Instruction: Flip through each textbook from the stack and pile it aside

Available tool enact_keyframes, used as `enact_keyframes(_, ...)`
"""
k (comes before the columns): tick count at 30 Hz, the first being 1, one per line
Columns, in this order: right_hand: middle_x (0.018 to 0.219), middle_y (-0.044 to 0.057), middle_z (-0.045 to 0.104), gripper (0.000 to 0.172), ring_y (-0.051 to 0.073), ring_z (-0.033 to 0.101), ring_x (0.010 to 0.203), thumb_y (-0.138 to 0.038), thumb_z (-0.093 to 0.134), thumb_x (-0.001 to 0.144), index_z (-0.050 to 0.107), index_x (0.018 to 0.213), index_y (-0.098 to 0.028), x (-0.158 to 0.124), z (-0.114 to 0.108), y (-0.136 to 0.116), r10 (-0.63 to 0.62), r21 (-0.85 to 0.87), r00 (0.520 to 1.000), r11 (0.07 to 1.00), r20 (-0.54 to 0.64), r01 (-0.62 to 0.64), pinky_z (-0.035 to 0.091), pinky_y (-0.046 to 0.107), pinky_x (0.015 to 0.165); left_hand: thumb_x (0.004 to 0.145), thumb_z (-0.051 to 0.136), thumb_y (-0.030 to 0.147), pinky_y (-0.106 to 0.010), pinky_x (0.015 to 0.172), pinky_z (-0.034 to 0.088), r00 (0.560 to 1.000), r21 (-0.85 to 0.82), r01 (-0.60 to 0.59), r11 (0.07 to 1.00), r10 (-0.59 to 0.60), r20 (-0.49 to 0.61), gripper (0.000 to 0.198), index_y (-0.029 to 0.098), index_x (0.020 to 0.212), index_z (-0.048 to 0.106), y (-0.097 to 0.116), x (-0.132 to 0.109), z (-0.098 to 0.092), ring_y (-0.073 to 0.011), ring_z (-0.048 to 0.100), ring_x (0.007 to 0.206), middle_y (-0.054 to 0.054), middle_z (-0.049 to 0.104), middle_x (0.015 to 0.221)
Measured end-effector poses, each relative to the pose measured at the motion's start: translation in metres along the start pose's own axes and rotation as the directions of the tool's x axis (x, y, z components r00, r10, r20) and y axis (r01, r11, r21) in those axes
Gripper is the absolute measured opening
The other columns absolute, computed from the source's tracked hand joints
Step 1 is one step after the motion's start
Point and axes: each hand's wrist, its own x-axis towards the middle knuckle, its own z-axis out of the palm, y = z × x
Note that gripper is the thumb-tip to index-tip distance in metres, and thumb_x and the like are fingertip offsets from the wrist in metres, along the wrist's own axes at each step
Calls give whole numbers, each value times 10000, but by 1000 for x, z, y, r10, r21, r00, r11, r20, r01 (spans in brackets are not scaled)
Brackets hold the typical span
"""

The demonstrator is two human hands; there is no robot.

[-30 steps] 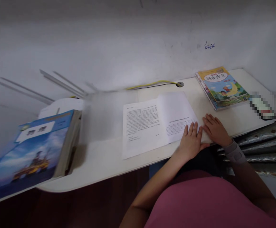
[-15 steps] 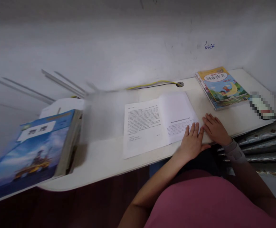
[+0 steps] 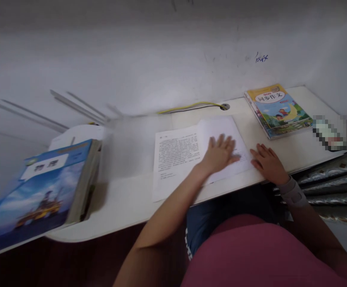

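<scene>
An open book point(image 3: 176, 159) with printed pages lies on the white desk point(image 3: 125, 199). My left hand point(image 3: 219, 154) is over its right page, fingers spread and slightly blurred, covering part of the print. Just right of the book, my right hand point(image 3: 267, 163) rests on the desk near the front edge with its fingers apart; a grey band is around that wrist. Neither hand holds anything.
Thick blue-covered books point(image 3: 48, 191) stand at the left. Colourful books point(image 3: 277, 109) lie at the back right, beside a pixelated object point(image 3: 330, 133). A yellow cable point(image 3: 188, 107) runs along the wall to a desk hole. Silvery patterned folds point(image 3: 334, 181) hang at the right.
My left hand has moved left and up from the page's lower right corner to its middle, away from my right hand. My right hand has hardly moved.
</scene>
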Motion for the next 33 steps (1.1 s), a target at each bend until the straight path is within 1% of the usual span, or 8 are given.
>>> enact_keyframes(1,1431,179,455,454,294,423,1317,-383,356,965,518,1334,-176,2,-2,1,-7,-1,1000,1000,5,7,343,451,1046,920,267,630,-641,1106,127,997,32,74,997,-74,-5,763,121,1489,243,-8,5,-1,-394,98,1434,-163,175,1560)
enact_keyframes(3,1412,176,476,453,294,448,1294,-402,378,954,535,1316,-179,7,-3,6,-34,10,999,999,22,34,358,444,1037,900,274,661,-685,1081,114,993,66,114,991,-116,27,799,126,1493,237,-17,13,0,-430,74,1426,-174,150,1563)
enact_keyframes(6,1447,191,429,499,307,398,1333,-436,397,941,506,1341,-157,18,-1,16,-90,52,995,995,48,88,350,463,1048,892,245,678,-683,1083,113,995,69,72,995,-76,64,815,139,1502,203,-20,19,8,-414,88,1431,-177,144,1565)
enact_keyframes(9,1495,194,353,552,317,308,1388,-458,382,944,440,1392,-141,25,4,24,-136,97,988,987,77,128,315,495,1072,889,231,684,-674,1087,122,996,53,66,996,-68,52,819,152,1508,175,-19,20,14,-401,98,1433,-179,143,1565)
enact_keyframes(12,1509,193,324,581,323,275,1403,-484,381,940,419,1408,-142,26,8,27,-149,116,985,984,91,138,295,498,1086,886,222,689,-671,1088,125,997,43,67,997,-69,44,825,154,1510,162,-19,19,16,-398,94,1434,-177,129,1568)
enact_keyframes(18,1504,206,326,624,323,278,1402,-535,383,929,426,1404,-133,24,7,25,-150,118,985,983,82,139,285,495,1093,897,228,674,-635,1108,131,997,34,52,998,-54,49,815,135,1506,175,-20,17,14,-376,115,1437,-178,134,1567)
enact_keyframes(23,1503,209,326,662,318,266,1407,-571,387,915,421,1407,-129,24,7,25,-146,117,986,984,80,137,282,498,1096,901,225,670,-630,1110,126,997,24,50,998,-51,65,810,137,1508,165,-20,22,13,-367,102,1441,-171,113,1570)
enact_keyframes(33,1512,197,312,648,314,268,1407,-554,395,917,406,1420,-146,24,9,26,-151,126,985,982,83,140,281,512,1095,899,222,672,-639,1105,128,998,25,35,999,-36,55,810,143,1510,159,-19,24,16,-369,101,1441,-170,119,1569)
